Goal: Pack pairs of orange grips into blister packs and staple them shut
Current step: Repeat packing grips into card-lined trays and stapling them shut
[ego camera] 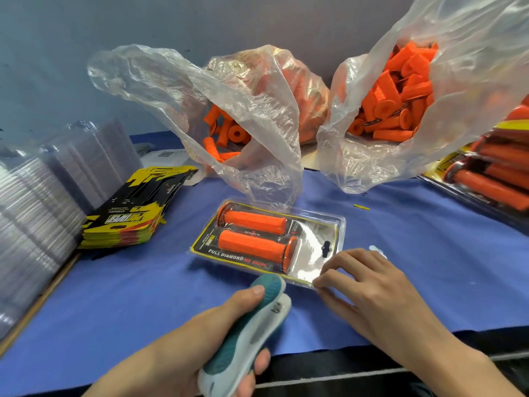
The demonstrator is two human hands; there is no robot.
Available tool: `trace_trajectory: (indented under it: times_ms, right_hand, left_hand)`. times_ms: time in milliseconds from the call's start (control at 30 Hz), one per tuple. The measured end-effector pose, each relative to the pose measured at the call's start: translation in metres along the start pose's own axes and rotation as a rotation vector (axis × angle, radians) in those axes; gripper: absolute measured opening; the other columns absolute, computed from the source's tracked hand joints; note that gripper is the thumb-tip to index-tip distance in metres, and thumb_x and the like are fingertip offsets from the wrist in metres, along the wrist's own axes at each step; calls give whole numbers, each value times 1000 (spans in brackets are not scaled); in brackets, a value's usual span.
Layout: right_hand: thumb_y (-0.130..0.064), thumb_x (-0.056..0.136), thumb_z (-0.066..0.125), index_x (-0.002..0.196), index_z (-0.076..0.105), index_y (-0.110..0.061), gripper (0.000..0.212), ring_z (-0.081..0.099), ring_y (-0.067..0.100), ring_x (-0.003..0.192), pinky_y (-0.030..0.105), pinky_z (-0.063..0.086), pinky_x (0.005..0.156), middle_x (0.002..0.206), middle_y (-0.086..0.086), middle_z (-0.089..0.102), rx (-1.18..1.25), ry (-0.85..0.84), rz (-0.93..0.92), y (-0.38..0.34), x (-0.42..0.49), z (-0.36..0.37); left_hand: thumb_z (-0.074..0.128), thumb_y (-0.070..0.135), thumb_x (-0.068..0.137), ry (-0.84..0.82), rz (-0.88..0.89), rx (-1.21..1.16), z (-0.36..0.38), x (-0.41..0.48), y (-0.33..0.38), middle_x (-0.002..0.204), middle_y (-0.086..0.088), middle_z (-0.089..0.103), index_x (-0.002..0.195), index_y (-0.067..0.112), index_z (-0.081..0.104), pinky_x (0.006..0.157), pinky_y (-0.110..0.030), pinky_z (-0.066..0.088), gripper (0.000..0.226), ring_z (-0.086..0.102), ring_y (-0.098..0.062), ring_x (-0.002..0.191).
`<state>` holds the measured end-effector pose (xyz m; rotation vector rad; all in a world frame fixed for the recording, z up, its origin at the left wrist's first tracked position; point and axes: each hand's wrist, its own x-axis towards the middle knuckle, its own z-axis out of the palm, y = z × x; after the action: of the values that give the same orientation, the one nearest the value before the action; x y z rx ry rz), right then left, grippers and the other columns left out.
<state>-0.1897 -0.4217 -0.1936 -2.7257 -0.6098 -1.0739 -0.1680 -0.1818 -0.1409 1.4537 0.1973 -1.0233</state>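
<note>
Left hand grips the stapler, right hand pinches the near right corner of the pack; the staple should bite the flat rim squarely beside that pinch.

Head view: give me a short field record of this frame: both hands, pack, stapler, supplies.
left hand: grips stapler, its nose close to the pack's near edge
right hand: pinches pack's near right corner
pack: flat on blue table, two grips inside, side by side
staples: too small to tell
bags: two, loose grips inside, behind pack
cards: stack, left of pack
finished packs: pile at right edge
</note>
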Motion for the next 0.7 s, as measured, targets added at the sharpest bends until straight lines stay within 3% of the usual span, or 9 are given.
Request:
trace_trajectory:
  times_ms: [167,233,300,400,567,700]
  right_hand:
    - [-33,97,51,85,68,-26,23,58,19,82,35,44,76,91,-9,62,-32,-3,-8,-2,0,-3]
    - [-33,97,51,85,69,-26,22,58,19,82,32,41,76,91,-9,62,-28,-3,-15,-2,0,-3]
    - [-32,98,52,85,69,-25,22,59,20,81,30,37,75,91,-7,63,-28,2,-17,-3,1,-4]
    - [-31,97,53,86,68,-25,20,60,21,82,29,35,75,91,-6,64,-30,1,-27,-3,2,-4]
    - [-31,99,54,89,68,-25,18,61,21,84,30,38,76,93,-6,64,-17,-22,-30,-1,1,-4]
    - [-30,99,57,90,69,-25,15,60,20,85,31,40,77,93,-6,64,-3,-14,-38,-1,-1,-3]
  left_hand:
    - [73,58,59,-38,45,-15,16,17,7,67,-22,59,94,8,79,55,-29,47,61,53,-29,52]
    - [77,53,67,-61,89,-27,19,23,12,79,-23,58,98,20,79,61,-33,49,46,54,-29,58]
    - [78,58,63,-89,123,-18,20,26,16,82,-21,56,108,30,75,61,-34,48,53,53,-30,61]
    - [78,73,55,-104,45,68,18,28,15,73,-18,58,96,16,74,53,-33,48,70,56,-29,55]
    - [64,69,76,-112,82,94,22,32,16,71,-13,58,108,13,66,42,-26,46,64,55,-23,48]
    - [57,62,84,-89,118,108,29,29,16,69,-13,56,102,12,64,41,-25,46,54,53,-22,47]
